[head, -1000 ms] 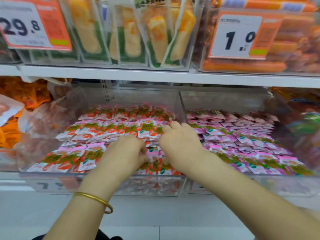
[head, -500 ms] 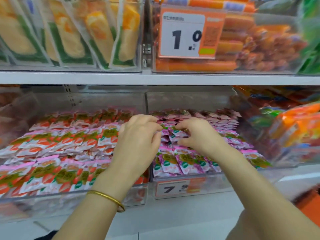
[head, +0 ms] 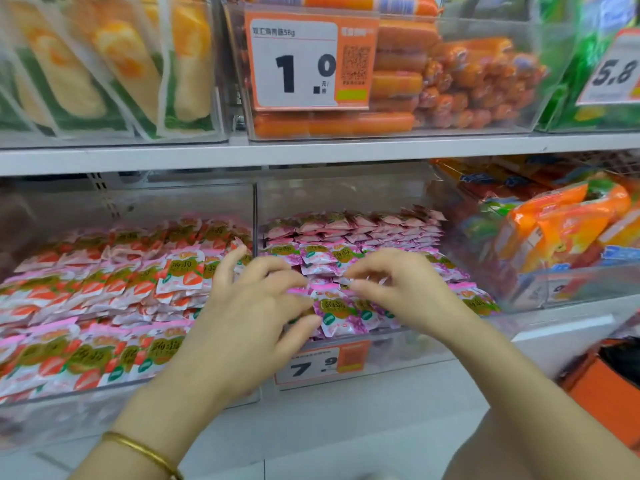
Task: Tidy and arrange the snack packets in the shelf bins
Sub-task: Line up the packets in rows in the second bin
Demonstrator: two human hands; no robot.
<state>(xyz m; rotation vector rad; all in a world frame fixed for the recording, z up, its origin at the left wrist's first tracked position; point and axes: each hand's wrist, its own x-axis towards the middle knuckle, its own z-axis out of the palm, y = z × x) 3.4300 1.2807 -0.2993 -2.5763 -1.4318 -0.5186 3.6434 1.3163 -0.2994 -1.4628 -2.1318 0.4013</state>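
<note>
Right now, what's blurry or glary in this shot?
Head view: the left hand and right hand are motion-smeared; the 1.0 tag reads sharp; the red packets soften toward the far left; the clear bins show hazy reflections.

Pink-and-purple packets (head: 341,315) fill one bin, pink-and-red packets (head: 104,289) its neighbour; orange sausages (head: 398,81) above.

Right hand (head: 408,289) blurred, orange box (head: 606,400) cropped

Both forearms reach forward and converge. The left hand (head: 252,317) lies back up, fingers bent and spread; the right hand (head: 405,289) curls its fingers leftward. Blur hides any grip.
</note>
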